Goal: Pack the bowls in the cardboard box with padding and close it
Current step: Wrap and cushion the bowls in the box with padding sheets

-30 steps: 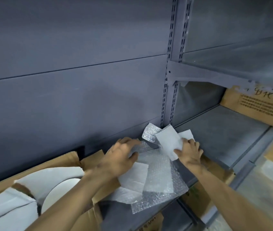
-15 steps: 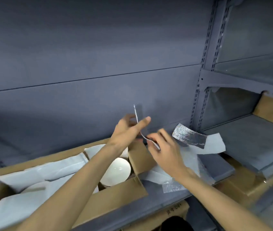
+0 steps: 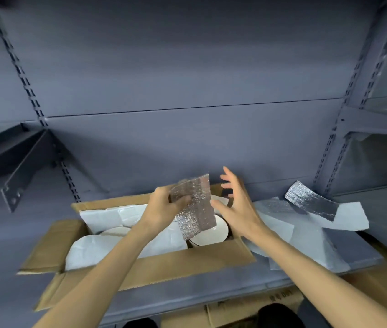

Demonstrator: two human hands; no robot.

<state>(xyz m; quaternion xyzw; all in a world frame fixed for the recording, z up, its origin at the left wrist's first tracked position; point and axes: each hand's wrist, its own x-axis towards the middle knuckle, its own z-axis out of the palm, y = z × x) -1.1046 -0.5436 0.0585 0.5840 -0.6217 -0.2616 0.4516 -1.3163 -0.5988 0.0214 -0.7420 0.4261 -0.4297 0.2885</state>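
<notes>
Two bare hands of yours meet over the open cardboard box [image 3: 154, 268] in the head view, the only view there is. Your left hand [image 3: 164, 210] pinches a silver foil padding sheet [image 3: 193, 207] by its left edge, fingers curled onto it, so the sheet hangs roughly upright above the box; its face is crinkled and glittering, roughly rectangular, with a bright lower part and a duller upper part. Your right hand [image 3: 237, 204], at 3 o'clock from the sheet, has its fingers spread and straight, gripping nothing; whether its thumb touches the sheet's right edge you cannot tell from here. The box sits on a grey metal shelf [image 3: 211, 297], brown flaps folded outward at 6, 9 and 12 o'clock. Inside it, white foam padding [image 3: 107, 215] lines the left half and the back wall. A white bowl [image 3: 209, 232] shows in the right end of the box, at 6 o'clock from the held sheet and partly hidden by it, with a smooth cream face and a round rim. Another pale round rim [image 3: 114, 232] peeks out of the foam at 9 o'clock from that bowl. At 3 o'clock from the box, on the same shelf, lies a loose heap of spare padding [image 3: 310, 223]: a silver foil piece on top, white foam beneath. More brown cartons [image 3: 258, 308] sit under the shelf at 6 o'clock.
</notes>
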